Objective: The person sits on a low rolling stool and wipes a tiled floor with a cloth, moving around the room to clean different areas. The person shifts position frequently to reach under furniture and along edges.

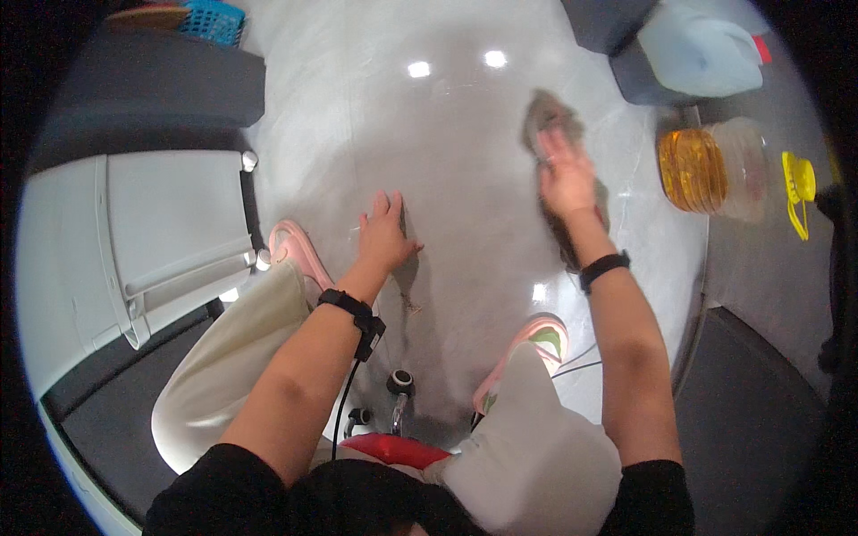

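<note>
A crumpled dark cloth (551, 115) lies on the shiny grey floor (462, 154) at the upper right, slightly blurred. Over its lower part rests my right hand (566, 174), palm down with the fingers extended; the hand is blurred, and whether it grips the cloth is not visible. My left hand (387, 234) is spread at the middle of the floor, fingers apart and holding nothing. Just below it is a small brownish mark or scrap (411, 307). Each wrist wears a black band, and a cable runs from the left one.
At left stands a white plastic drawer unit or cart (175, 214) on casters, below a dark box (167, 84) and a blue basket (213, 23). A clear jug of amber liquid (694, 171) and a translucent red-capped jug (700, 53) are at right. Pink slippers (298, 251) and a red seat (395, 450) are near me.
</note>
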{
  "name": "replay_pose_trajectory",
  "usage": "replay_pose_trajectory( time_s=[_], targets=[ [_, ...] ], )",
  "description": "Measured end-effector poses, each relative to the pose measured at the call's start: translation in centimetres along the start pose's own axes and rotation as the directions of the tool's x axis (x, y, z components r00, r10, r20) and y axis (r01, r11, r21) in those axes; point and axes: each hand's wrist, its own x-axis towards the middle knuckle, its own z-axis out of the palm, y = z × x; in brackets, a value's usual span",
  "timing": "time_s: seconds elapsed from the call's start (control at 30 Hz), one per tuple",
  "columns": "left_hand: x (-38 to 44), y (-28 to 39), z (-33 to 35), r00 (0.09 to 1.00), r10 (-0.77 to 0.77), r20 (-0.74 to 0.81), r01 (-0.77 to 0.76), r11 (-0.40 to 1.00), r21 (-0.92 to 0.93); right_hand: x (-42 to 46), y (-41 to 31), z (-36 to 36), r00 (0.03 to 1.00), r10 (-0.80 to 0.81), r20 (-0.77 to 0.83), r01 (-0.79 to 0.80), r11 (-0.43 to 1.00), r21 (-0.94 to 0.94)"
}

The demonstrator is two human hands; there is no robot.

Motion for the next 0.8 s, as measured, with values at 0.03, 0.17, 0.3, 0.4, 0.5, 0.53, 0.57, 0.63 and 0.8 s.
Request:
replay_pose_trajectory(
  time_s=[0.03, 0.17, 0.3, 0.4, 0.5, 0.53, 0.57, 0.63, 0.8],
  targets=[
    [-0.2, -0.4, 0.0, 1.000, 0.002, -0.009, -0.002, 1.000, -0.011, -0.8, -1.7, 0.9, 0.990, -0.127, 0.054, 0.126, 0.992, 0.022],
    [-0.2, -4.0, 1.5, 0.992, 0.003, -0.126, -0.006, 1.000, -0.019, -10.4, -11.2, 3.2, 0.812, -0.544, 0.210, 0.455, 0.817, 0.355],
    [-0.4, -3.5, 1.1, 0.999, 0.020, -0.048, -0.020, 1.000, -0.002, -18.9, -13.8, 2.6, 0.690, -0.675, 0.261, 0.478, 0.696, 0.536],
    [-1.1, -4.3, 0.9, 0.997, 0.022, -0.077, -0.026, 0.999, -0.047, -17.6, -12.7, -0.3, 0.830, -0.511, 0.223, 0.336, 0.777, 0.533],
    [-1.4, -4.8, 0.8, 0.996, 0.004, -0.093, -0.008, 0.999, -0.036, -11.9, -7.3, -5.0, 0.952, -0.233, -0.197, 0.300, 0.840, 0.452],
    [-1.3, -4.5, 0.4, 0.997, 0.003, -0.076, -0.004, 1.000, -0.013, -10.5, -4.2, -5.8, 0.973, -0.120, -0.197, 0.202, 0.858, 0.473],
    [-1.0, -3.6, 0.1, 0.998, 0.013, -0.056, -0.012, 1.000, 0.010, -8.3, 0.2, -5.5, 0.986, 0.027, -0.165, 0.061, 0.860, 0.507],
    [-0.9, -3.3, 0.2, 0.999, 0.015, -0.041, -0.014, 0.999, 0.037, -3.2, 5.9, -4.8, 0.964, 0.178, -0.195, -0.114, 0.947, 0.300],
    [-0.7, -3.1, 1.1, 0.996, 0.040, -0.081, -0.039, 0.999, 0.007, 5.6, 8.0, 1.6, 0.948, 0.309, -0.077, -0.319, 0.912, -0.257]
  ],
)
